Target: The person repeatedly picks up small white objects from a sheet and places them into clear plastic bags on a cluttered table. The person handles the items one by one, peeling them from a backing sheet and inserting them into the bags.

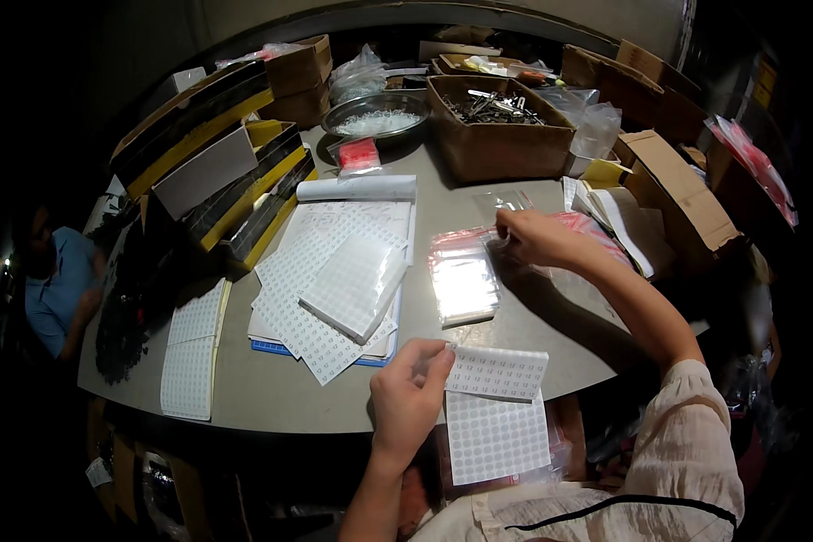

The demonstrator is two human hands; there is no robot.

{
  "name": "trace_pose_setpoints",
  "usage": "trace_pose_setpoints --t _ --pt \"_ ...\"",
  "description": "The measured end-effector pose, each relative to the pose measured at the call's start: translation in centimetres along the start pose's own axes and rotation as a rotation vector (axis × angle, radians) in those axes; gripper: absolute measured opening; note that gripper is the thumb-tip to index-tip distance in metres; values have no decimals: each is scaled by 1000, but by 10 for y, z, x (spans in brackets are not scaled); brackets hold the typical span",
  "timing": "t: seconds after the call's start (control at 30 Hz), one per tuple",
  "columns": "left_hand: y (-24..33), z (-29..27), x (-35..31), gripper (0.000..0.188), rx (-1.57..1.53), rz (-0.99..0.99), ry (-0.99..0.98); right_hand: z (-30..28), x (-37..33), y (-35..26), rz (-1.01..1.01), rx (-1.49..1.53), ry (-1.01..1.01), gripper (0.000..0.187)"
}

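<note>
My left hand [408, 395] pinches the left edge of a sheet of round number stickers [495, 372] between thumb and fingers. The sheet is folded across, and its lower half [498, 440], with rows of pale circles, hangs over the table's front edge. Further off, my right hand [540, 238] is closed, its fingertips together at the upper right corner of a stack of clear zip bags [463, 278] with red-edged tops. Whatever those fingertips hold is too small to make out. A small clear bag [504, 200] lies just beyond them.
Sticker sheets and a plastic-wrapped pack [356, 282] lie on a blue clipboard [271, 346]. Behind stand a metal bowl of clear small pieces [375, 121] and a box of dark metal parts [499, 144]. Black-and-yellow boxes [235, 185] line the left. Another person [59, 285] is at far left.
</note>
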State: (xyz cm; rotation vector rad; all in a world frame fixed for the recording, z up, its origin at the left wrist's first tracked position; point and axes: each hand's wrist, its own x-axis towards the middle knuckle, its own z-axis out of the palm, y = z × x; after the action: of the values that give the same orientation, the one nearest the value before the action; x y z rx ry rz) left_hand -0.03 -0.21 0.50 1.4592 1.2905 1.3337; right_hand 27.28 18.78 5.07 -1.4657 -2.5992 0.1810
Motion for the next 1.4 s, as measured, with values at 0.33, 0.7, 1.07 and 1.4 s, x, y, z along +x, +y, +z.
trace_pose_setpoints --t 0.33,0.7,1.07,1.4 --pt "9 2 0 14 -10 -48 -15 -15 -42 26 201 111 115 30" --pt "-2 -1 0 16 -52 -25 -53 0 -77 -129 -438 339 97 22" --pt "-3 0 -1 17 21 -9 -30 -3 -64 -65 -309 244 331 29" --pt "-4 2 0 17 -12 -3 -16 3 -63 20 -17 69 223 10"
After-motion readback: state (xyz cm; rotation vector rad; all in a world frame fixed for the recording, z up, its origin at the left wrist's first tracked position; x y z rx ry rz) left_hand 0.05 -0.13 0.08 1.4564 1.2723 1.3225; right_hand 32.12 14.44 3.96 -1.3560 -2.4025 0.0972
